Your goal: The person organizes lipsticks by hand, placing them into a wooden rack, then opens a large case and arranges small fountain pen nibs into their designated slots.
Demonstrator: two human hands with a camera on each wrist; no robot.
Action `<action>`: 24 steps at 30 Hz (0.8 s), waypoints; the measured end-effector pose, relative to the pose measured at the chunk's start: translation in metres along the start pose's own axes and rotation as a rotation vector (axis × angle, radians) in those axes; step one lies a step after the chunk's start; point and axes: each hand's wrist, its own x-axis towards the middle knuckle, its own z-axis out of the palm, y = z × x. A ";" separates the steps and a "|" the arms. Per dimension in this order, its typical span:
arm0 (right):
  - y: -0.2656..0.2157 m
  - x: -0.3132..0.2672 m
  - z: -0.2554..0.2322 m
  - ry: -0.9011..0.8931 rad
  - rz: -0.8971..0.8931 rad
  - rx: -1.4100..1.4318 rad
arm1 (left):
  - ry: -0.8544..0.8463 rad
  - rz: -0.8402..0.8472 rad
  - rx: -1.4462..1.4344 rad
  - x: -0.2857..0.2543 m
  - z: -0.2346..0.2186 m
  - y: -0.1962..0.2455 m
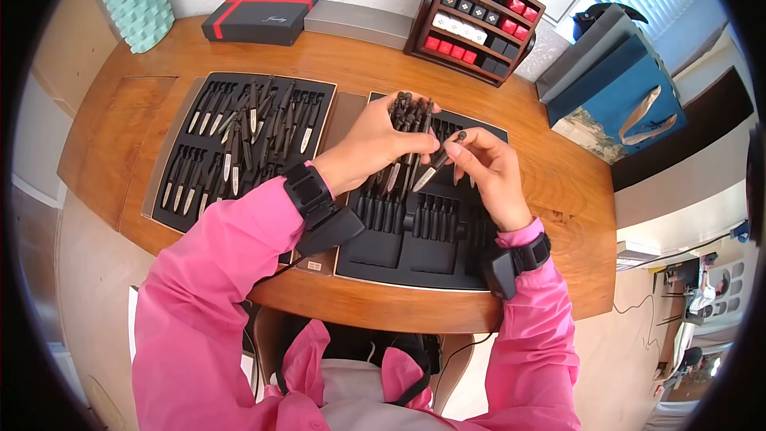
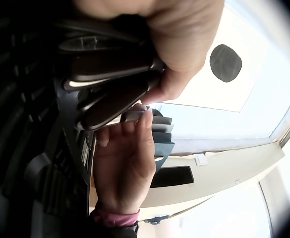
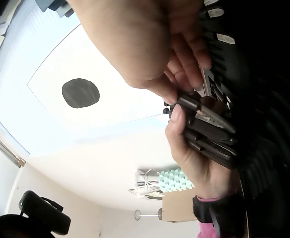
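My left hand (image 1: 371,148) grips a bunch of dark, slim, dagger-shaped pieces (image 1: 411,116) with knobbed tops, held over the right black tray (image 1: 387,254). Between thumb and fingers my right hand (image 1: 496,175) pinches a single dagger-shaped piece (image 1: 431,172), its silvery face slanting down to the left, close beside the bunch. In the right wrist view the left thumb presses along the bunch (image 3: 209,131). Slots line the right tray, several of them with dark pieces in rows. The left black tray (image 1: 182,140) holds more such pieces, some in rows and others piled loosely on top.
On the wooden table (image 1: 558,199) a dark box with a red ribbon (image 1: 262,20) lies at the back. Behind the right tray stands a brown rack of small cubes and balls (image 1: 476,24). A blue paper bag (image 1: 618,80) is at the right, a green textured roller (image 1: 133,1) far left.
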 end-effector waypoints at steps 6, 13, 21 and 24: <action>0.000 0.006 -0.032 0.192 -0.040 -0.167 | 0.075 -0.058 -0.085 -0.001 0.002 0.006; 0.016 0.010 -0.027 0.155 -0.098 -0.280 | 0.033 -0.053 -0.066 -0.001 0.002 0.005; 0.011 0.009 -0.021 0.098 -0.189 -0.727 | 0.013 -0.052 -0.084 -0.002 0.003 0.005; 0.009 0.008 -0.019 0.094 -0.191 -0.781 | 0.006 -0.048 -0.081 -0.002 0.002 0.005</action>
